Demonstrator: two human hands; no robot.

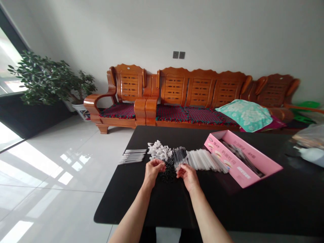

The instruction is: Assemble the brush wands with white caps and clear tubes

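We work with both hands over a scatter of small black pieces, at the centre of our dial. Our right hand pinches a slim translucent tube whose free end tilts toward one o'clock. Our left hand has thumb and fingers drawn close; we cannot tell whether a small piece sits between them.

From there, white caps heap at eleven o'clock, dark thin rods lie at half past twelve, and pale tubes fan out near three, short of the pink box. White sticks lie in a row toward ten.

To handle these well, we should grip the tube lightly near its end, keep both wrists low and steady, and bring parts together in line, never at a slant.
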